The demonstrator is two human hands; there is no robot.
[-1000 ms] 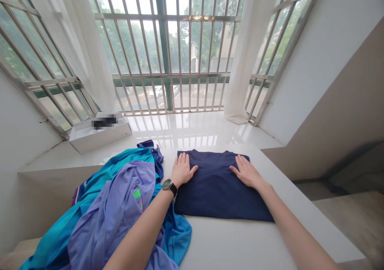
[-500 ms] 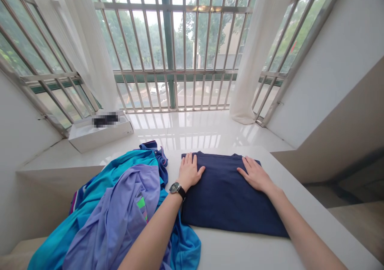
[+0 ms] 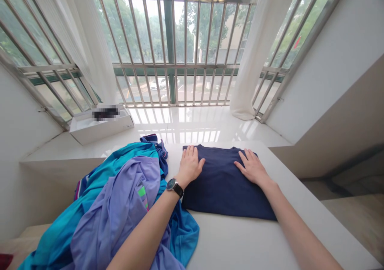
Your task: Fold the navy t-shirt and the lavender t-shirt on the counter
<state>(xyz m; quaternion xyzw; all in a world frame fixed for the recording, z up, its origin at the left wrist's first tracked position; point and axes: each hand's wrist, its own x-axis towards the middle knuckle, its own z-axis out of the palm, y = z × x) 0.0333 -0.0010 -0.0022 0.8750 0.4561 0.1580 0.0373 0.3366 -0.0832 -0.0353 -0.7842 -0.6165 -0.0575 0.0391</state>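
Note:
A dark navy garment, folded into a flat rectangle (image 3: 223,186), lies on the white table (image 3: 228,242). My left hand (image 3: 190,165) rests flat on its upper left corner, fingers stretched out and the thumb pointing right. On its upper right part lies my right hand (image 3: 251,167), palm down with the fingers spread. Neither hand grips the cloth. Left of the garment, next to my left forearm, is a loose heap with a lavender shirt (image 3: 120,198) on top of a teal garment (image 3: 99,194). A navy collar (image 3: 150,139) pokes out at the heap's far end.
A white open box (image 3: 102,128) with a blurred dark item stands on the glossy window sill (image 3: 186,124) at the left. Behind are a barred window (image 3: 180,66) and white curtains (image 3: 244,90). The table's right edge slopes toward the lower right.
The view has tilted slightly down, so everything sits a little higher in frame. My right hand has shifted slightly left on the navy garment; my left hand stays on its corner.

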